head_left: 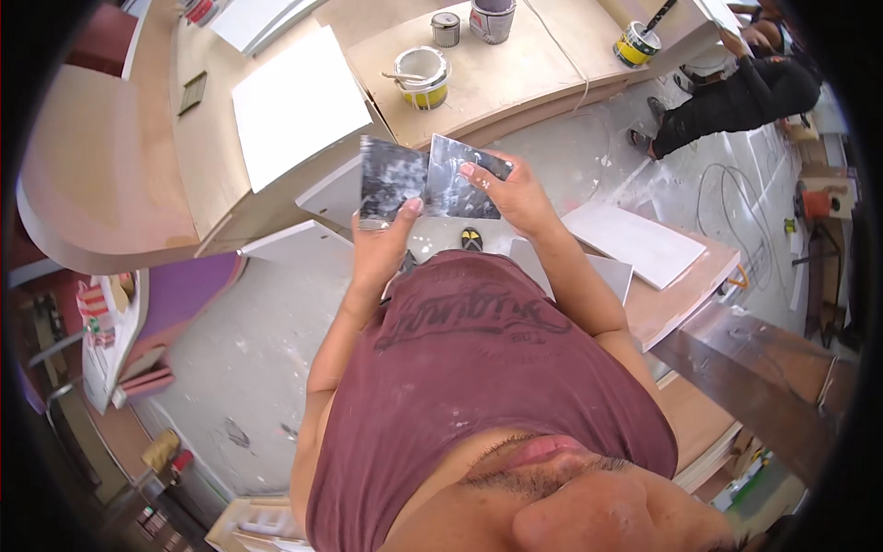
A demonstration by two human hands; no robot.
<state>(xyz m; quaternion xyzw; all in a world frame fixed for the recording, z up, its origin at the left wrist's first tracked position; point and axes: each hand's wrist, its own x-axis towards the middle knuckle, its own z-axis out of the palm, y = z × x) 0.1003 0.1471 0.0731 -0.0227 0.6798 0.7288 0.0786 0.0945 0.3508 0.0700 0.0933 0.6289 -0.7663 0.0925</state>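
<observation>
My left hand (384,241) grips a flat, dark, square putty spreader (391,175) by its lower edge, thumb on its face. In my right hand (521,195) is a second dark putty spreader (452,184), held at its right side with the thumb pressed on it. White smears cover both faces. The two spreaders stand side by side in front of me, their near edges almost meeting; whether they touch I cannot tell. Beyond them, on the wooden worktop (478,92), stands a yellow-and-white bucket (425,92) with a stick across its mouth.
A white panel (299,106) lies on the worktop at left. Farther back are a small tin (446,29), a grey pail (493,20) and another yellow bucket (636,44). White boards (635,241) rest on a bench at right. A person in black (736,101) is at the far right.
</observation>
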